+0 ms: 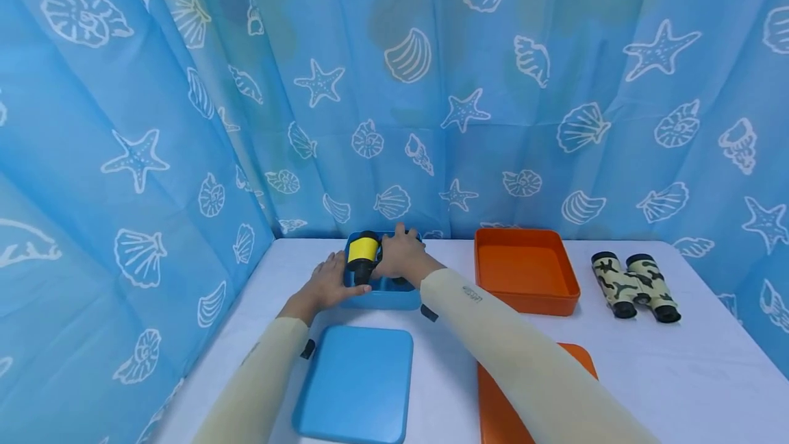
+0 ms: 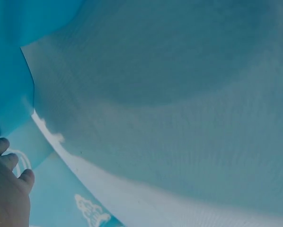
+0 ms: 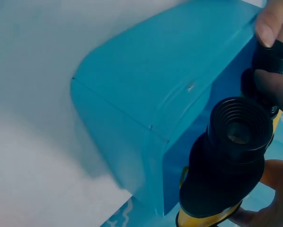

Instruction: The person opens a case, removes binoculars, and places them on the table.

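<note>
Black-and-yellow binoculars (image 1: 362, 250) sit at the open top of the blue box (image 1: 388, 301), partly inside its rim. My right hand (image 1: 403, 255) grips them from above around the middle and the right barrel, which the hand mostly hides. In the right wrist view, fingertips press near the hinge, and the black eyepiece of the binoculars (image 3: 222, 179) faces the camera. My left hand (image 1: 327, 283) rests at the box's left side, fingers extended and thumb reaching across the front rim. In the left wrist view, only part of the left hand (image 2: 9, 189) shows, fingers spread.
A light blue lid (image 1: 357, 382) lies flat before the blue box. To the right stands an orange box (image 1: 527, 303), with an orange lid (image 1: 502, 410) partly under my right forearm. Camouflage binoculars (image 1: 635, 286) lie farther right. A shell-patterned blue curtain (image 1: 431, 156) borders the table.
</note>
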`<state>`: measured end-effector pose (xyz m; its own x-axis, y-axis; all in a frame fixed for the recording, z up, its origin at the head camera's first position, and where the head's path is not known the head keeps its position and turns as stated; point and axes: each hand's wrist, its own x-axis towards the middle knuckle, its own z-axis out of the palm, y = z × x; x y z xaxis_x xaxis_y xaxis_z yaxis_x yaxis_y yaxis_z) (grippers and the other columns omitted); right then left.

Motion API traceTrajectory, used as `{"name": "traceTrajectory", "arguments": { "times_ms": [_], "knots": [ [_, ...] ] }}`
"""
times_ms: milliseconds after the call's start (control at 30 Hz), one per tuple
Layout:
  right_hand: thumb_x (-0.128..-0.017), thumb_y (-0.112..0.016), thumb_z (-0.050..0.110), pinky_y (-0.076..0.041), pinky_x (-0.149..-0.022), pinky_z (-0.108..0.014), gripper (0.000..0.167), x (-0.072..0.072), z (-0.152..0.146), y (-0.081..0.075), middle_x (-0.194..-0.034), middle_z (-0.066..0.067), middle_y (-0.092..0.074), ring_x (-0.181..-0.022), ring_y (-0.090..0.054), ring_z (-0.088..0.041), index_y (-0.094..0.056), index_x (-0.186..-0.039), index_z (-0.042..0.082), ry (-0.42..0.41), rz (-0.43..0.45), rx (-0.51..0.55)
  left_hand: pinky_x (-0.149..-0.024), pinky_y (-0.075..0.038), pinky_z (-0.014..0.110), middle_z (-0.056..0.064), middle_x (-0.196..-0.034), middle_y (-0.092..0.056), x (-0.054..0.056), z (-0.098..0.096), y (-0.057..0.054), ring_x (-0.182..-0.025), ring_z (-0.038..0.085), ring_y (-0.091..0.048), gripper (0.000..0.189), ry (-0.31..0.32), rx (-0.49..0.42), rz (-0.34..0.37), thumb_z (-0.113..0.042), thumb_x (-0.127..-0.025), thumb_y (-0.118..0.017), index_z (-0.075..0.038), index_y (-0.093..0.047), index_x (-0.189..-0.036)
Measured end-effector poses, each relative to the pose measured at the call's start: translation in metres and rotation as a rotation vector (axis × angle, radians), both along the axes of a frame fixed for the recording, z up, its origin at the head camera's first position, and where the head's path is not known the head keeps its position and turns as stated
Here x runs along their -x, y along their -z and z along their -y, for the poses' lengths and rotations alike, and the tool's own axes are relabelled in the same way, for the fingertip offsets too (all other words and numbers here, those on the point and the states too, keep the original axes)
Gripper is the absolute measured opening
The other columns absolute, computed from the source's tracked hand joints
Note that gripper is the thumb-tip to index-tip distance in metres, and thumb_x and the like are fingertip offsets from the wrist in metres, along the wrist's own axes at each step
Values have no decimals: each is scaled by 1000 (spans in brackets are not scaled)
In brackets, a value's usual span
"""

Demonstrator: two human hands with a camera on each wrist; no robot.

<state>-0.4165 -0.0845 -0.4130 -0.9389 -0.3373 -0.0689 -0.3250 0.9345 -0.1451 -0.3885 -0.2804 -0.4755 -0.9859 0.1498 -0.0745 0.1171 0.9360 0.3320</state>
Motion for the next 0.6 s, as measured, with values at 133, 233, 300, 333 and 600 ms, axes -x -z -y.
{"name": "traceTrajectory", "arguments": {
  "times_ms": [133,233,300,333,600],
  "knots": [
    [-72,-70,68,-48,-90,-54,100,-1,-7,1,-142,-21,-31,-122,-38,-42,-40,-150,13,-3,9,22,-115,-8,55,19,-159,-16,-2,0,0,-146,36,-9,114,-10,5,3,-72,-82,-57,2,-9,-154],
    [-71,-70,70,-49,-89,-53,101,0,-14,1,-141,-22,-32,-122,-39,-42,-40,-150,13,-1,-3,21,-115,-8,55,18,-159,-16,-3,-1,-1,-146,35,-8,114,-15,14,1,-72,-82,-57,2,-9,-154],
    [-71,-69,70,-50,-89,-52,101,2,-20,1,-141,-22,-32,-122,-38,-41,-41,-149,13,4,-12,9,-115,-8,55,18,-160,-15,-4,-1,-1,-147,35,-8,114,-16,11,4,-72,-82,-57,2,-8,-154],
    [-71,-69,71,-50,-89,-51,101,3,-23,0,-141,-22,-33,-122,-39,-41,-41,-149,13,5,-17,0,-115,-8,55,18,-160,-14,-4,-1,-1,-147,35,-7,114,-16,11,9,-73,-82,-56,1,-7,-155],
    [-71,-67,74,-51,-86,-50,104,-6,-49,-6,-141,-23,-31,-117,-40,-41,-39,-150,13,-10,-27,-37,-115,-7,56,18,-160,-12,-5,-4,-3,-147,35,-5,116,-18,-14,25,-73,-81,-57,-1,-5,-155]
  ]
}}
